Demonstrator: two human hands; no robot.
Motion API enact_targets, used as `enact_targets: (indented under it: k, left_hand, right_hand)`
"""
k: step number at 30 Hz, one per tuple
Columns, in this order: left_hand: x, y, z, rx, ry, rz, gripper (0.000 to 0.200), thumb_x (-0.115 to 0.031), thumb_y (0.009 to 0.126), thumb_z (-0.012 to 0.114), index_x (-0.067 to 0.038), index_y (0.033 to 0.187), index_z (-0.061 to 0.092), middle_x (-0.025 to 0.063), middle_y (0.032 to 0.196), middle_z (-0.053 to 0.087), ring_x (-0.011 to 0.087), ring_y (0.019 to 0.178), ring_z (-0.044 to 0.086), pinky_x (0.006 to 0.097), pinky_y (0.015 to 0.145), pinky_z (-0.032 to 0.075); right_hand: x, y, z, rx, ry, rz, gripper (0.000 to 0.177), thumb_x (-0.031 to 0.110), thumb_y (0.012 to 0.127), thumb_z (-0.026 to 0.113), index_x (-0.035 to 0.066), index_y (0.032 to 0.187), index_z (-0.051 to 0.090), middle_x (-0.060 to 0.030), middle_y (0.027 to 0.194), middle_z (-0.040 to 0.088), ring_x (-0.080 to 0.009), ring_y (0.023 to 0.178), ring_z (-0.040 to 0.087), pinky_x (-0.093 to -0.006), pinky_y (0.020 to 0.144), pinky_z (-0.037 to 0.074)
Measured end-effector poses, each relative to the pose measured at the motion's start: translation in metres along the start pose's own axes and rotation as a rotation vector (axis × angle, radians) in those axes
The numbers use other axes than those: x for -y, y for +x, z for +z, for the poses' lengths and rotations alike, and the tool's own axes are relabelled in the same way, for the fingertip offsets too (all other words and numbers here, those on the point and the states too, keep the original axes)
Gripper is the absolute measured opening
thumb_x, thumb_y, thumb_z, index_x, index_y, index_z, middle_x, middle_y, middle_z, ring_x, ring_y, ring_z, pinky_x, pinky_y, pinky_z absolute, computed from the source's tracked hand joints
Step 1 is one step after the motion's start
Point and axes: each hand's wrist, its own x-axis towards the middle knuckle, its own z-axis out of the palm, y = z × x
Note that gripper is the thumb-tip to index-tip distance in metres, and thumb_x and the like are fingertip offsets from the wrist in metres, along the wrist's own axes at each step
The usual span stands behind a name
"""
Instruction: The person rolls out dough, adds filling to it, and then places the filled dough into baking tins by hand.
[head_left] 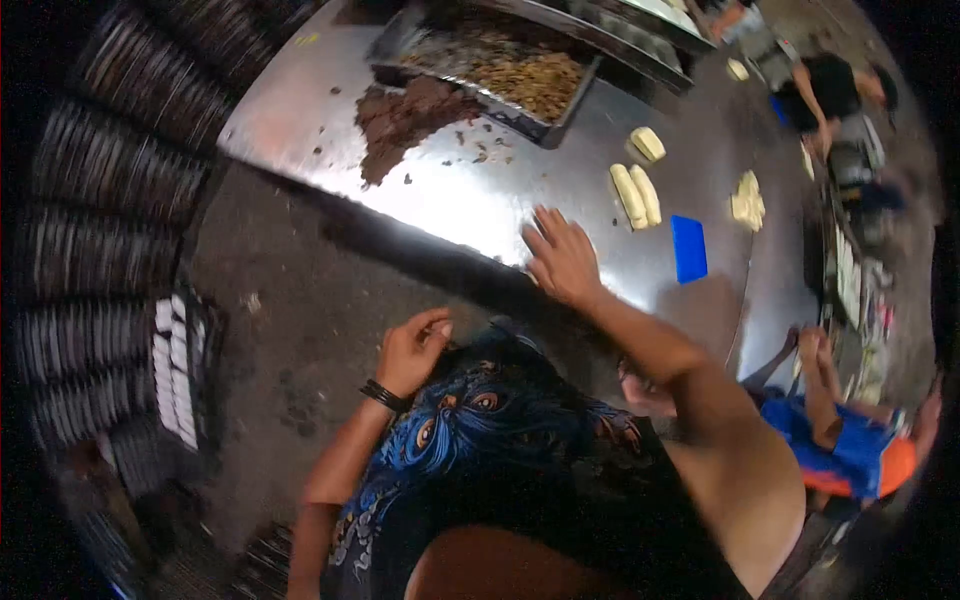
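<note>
My right hand (564, 258) is over the near edge of the metal table (440, 215), its fingers spread and nothing in them. Away from the table, my left hand (413, 350) hangs in front of my body with curled fingers; whether it holds anything small cannot be seen. Beyond my right hand lie two pale dough rolls (636, 196) side by side, with another dough piece (648, 144) behind them. A blue scraper (689, 248) rests flat to the right of the rolls. Dark brown crumbly filling (405, 120) is heaped near the table's left part.
A metal tray (560, 132) of brown pieces stands at the back. More dough (748, 202) lies farther right. Stacked trays (90, 240) line the left side, beside a rack of white items (172, 370). Co-workers are at the right, one in blue and orange (840, 450).
</note>
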Motion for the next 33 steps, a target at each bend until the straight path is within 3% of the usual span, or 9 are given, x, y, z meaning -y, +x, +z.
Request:
enact_targets:
  k: [3,7,13,16,18,22,26,29,33]
  left_hand:
    - [-0.014,0.022,0.006,0.017,-0.044,0.147,0.03,-0.016,0.09,0.061,0.002,0.113,0.063,0.0143,0.096,0.07,0.0174,0.091,0.067,0.0296,0.074,0.053]
    - [-0.034,0.049,0.014,0.009,-0.156,0.269,0.027,-0.015,0.092,0.058,0.002,0.112,0.062,0.0126,0.096,0.07,0.0139,0.084,0.065,0.0265,0.07,0.052]
    - [-0.02,0.101,0.051,-0.189,-0.489,0.176,0.017,-0.014,0.092,0.059,-0.001,0.102,0.062,0.0052,0.084,0.067,0.0093,0.067,0.059,0.0217,0.057,0.046]
    - [-0.031,0.121,0.077,-0.191,-0.41,0.132,0.016,-0.014,0.091,0.06,-0.002,0.1,0.062,0.0047,0.083,0.066,0.009,0.064,0.058,0.0211,0.055,0.045]
    - [-0.052,0.122,0.094,-0.171,-0.428,0.079,0.016,-0.015,0.091,0.06,-0.002,0.099,0.063,0.0054,0.084,0.067,0.0089,0.063,0.056,0.0222,0.056,0.045]
    - [-0.07,0.134,0.125,-0.188,-0.42,0.018,0.018,-0.017,0.091,0.061,-0.002,0.1,0.063,0.0066,0.088,0.068,0.0098,0.066,0.057,0.0237,0.058,0.047]
    - [-0.07,0.128,0.149,-0.269,-0.51,-0.073,0.019,-0.018,0.092,0.06,-0.003,0.103,0.063,0.0069,0.092,0.069,0.0094,0.07,0.057,0.0249,0.059,0.046]
    - [-0.075,0.116,0.151,-0.296,-0.478,-0.134,0.021,-0.02,0.092,0.06,-0.004,0.104,0.064,0.0075,0.093,0.068,0.0087,0.067,0.055,0.0264,0.057,0.046]
    - [-0.099,0.141,0.159,-0.234,-0.435,-0.083,0.022,-0.021,0.093,0.058,-0.003,0.105,0.063,0.0071,0.091,0.068,0.0097,0.07,0.056,0.026,0.059,0.045]
  right_hand:
    - [-0.013,0.065,0.009,-0.369,0.101,0.054,0.063,0.029,0.078,0.063,0.006,0.133,0.045,-0.0229,0.139,0.038,-0.0412,0.127,0.037,-0.0451,0.099,0.037]
    - [-0.002,0.042,-0.005,-0.183,0.177,-0.017,0.069,0.037,0.079,0.065,0.008,0.137,0.042,-0.0176,0.115,0.051,-0.033,0.107,0.049,-0.0454,0.089,0.041]
    - [-0.047,0.002,-0.026,0.09,0.416,-0.16,0.045,0.026,0.086,0.06,0.007,0.125,0.052,-0.0145,0.096,0.06,-0.0309,0.092,0.056,-0.0441,0.081,0.045]
    - [-0.068,0.008,-0.07,-0.273,0.518,-0.137,0.035,0.023,0.083,0.067,0.005,0.112,0.061,-0.0138,0.097,0.064,-0.0308,0.09,0.061,-0.0398,0.079,0.05]
    - [-0.091,0.006,-0.123,-0.639,0.264,-0.004,0.037,0.025,0.08,0.071,0.005,0.109,0.063,-0.0141,0.097,0.065,-0.0313,0.093,0.062,-0.038,0.081,0.051]
    - [-0.174,-0.01,-0.118,-1.0,0.34,0.501,0.039,0.012,0.072,0.079,0.002,0.106,0.065,-0.0125,0.097,0.066,-0.0206,0.087,0.066,-0.0304,0.072,0.054]
    - [-0.218,-0.077,-0.048,-0.452,0.286,0.545,0.037,0.013,0.073,0.078,0.0,0.106,0.065,-0.0131,0.097,0.065,-0.0188,0.081,0.064,-0.03,0.068,0.053]
    - [-0.232,-0.072,-0.074,-0.515,0.678,0.757,0.04,0.025,0.076,0.076,-0.001,0.103,0.066,-0.0183,0.1,0.064,-0.0281,0.08,0.063,-0.0338,0.071,0.052]
    - [-0.311,0.007,-0.04,-0.443,0.472,0.551,0.036,0.027,0.075,0.076,0.001,0.097,0.068,-0.019,0.098,0.062,-0.0319,0.08,0.062,-0.0354,0.071,0.051]
